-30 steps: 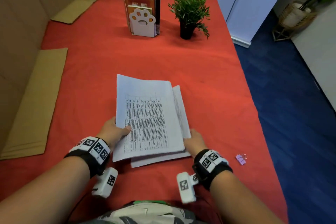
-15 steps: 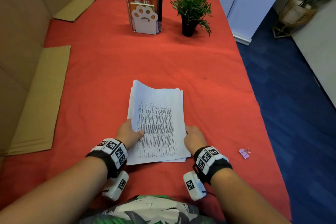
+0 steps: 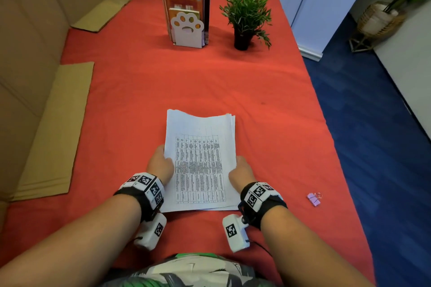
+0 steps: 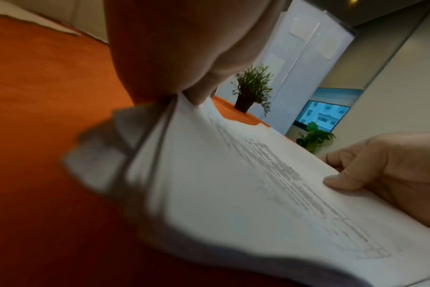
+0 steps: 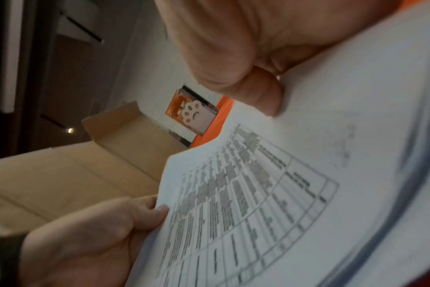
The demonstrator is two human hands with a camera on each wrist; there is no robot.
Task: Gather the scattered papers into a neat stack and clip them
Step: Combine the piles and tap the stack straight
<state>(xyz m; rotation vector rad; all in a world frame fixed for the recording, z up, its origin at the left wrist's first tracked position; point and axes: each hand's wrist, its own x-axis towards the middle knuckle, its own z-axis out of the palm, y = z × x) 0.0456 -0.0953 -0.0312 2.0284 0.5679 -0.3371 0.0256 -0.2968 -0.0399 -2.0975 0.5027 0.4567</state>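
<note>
A stack of white printed papers (image 3: 200,161) with a table on the top sheet sits in front of me over the red tablecloth, its edges nearly even. My left hand (image 3: 161,165) grips its left edge, thumb on top (image 4: 197,95). My right hand (image 3: 241,172) holds the right edge, thumb on the top sheet (image 5: 258,93). In the left wrist view the stack (image 4: 246,194) looks lifted at its left edge, sheets fanned. A small lilac binder clip (image 3: 313,199) lies on the cloth to the right, apart from both hands.
A paw-shaped bookend with books (image 3: 186,23) and a potted plant (image 3: 247,16) stand at the far end. Flat cardboard sheets (image 3: 53,133) lie along the left side. The table's right edge (image 3: 326,128) drops to a blue floor.
The two offset bundles have been squared into one narrower stack. Both hands moved inward to clasp its sides, and the stack shifted slightly right.
</note>
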